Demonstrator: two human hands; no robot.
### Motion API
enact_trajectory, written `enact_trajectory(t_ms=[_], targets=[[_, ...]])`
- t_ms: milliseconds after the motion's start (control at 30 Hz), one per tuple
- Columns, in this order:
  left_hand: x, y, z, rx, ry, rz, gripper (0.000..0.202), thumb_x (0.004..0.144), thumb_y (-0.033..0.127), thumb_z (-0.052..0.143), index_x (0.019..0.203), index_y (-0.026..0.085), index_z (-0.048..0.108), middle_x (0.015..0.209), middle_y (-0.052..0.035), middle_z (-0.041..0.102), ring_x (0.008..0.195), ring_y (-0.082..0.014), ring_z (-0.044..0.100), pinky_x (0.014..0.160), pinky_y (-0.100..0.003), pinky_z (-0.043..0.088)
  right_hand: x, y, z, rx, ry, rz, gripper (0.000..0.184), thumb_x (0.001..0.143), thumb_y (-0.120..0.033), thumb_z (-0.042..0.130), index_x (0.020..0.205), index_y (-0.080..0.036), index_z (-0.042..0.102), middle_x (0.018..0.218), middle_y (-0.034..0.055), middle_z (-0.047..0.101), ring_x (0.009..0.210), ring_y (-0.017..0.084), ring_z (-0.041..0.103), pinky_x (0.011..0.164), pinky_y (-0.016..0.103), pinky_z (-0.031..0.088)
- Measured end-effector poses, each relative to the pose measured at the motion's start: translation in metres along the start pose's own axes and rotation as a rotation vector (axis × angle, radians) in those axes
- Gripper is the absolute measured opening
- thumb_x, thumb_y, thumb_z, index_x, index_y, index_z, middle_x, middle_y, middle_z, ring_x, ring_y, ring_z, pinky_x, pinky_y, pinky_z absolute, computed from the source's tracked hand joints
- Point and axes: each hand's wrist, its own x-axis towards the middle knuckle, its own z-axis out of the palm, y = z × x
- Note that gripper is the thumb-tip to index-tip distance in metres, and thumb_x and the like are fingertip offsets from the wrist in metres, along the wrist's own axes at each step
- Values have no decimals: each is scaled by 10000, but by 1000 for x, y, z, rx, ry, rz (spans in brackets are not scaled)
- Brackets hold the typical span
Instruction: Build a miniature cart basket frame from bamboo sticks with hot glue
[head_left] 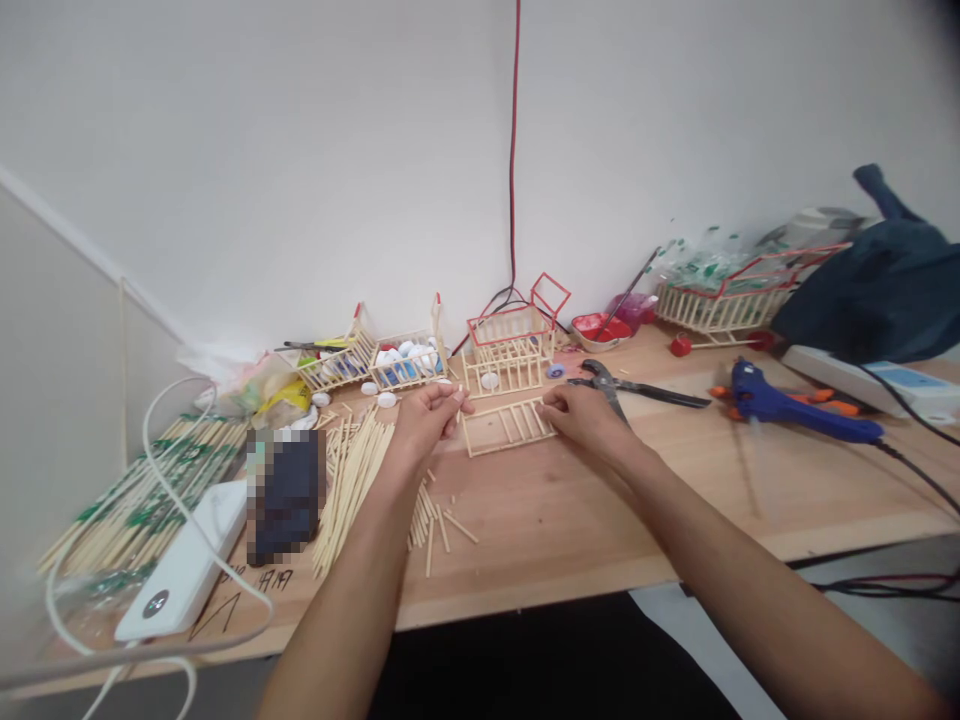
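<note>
A flat frame of pale wooden sticks, with several crossbars toward its right end, lies at the middle of the table. The fingers of my right hand are closed on its right end. At the frame's left end, my left hand is pinched shut; whatever lies between its fingertips is too small to make out. Loose short sticks are scattered below my left forearm. A long bundle of skewers lies to the left of that arm. Just behind the frame stands a small stick cart with a red-edged top.
A blue glue gun and pliers lie to the right. Stick carts line the wall, one holding white caps. A red paint dish stands behind. At left are packaged skewers and a white power strip with cable.
</note>
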Motion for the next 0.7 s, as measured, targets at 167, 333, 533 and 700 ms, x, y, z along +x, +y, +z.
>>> enact_trajectory(t_ms=[167, 333, 533, 700], targets=[[-1, 0, 0, 17, -8, 10, 295, 717, 398, 712, 796, 124, 635, 708, -27, 684, 389, -25, 369, 403, -189, 251, -2, 0, 1, 24, 17, 8, 165, 804, -278, 540, 752, -157, 640, 725, 45, 673, 666, 158, 573, 603, 247, 357], [-3, 2, 1, -62, 1, 0, 296, 691, 379, 736, 787, 116, 643, 710, -30, 678, 391, -20, 364, 398, -185, 241, -2, 1, 0, 16, 46, -3, 154, 782, -192, 521, 719, -162, 658, 716, 45, 684, 665, 162, 581, 618, 252, 363], [-1, 5, -3, -257, 24, -31, 294, 667, 340, 756, 807, 101, 659, 656, -7, 641, 366, -6, 337, 380, -173, 197, 0, -1, -9, 90, 247, -84, 278, 864, -242, 442, 759, -175, 690, 731, 44, 679, 727, 182, 590, 671, 265, 375], [0, 5, -5, -403, 16, -82, 227, 679, 266, 752, 798, 116, 630, 616, 13, 624, 346, -10, 338, 373, -161, 214, -5, -8, -16, 291, 445, -213, 316, 898, -349, 470, 722, -184, 675, 680, 4, 630, 720, 164, 586, 691, 254, 387]])
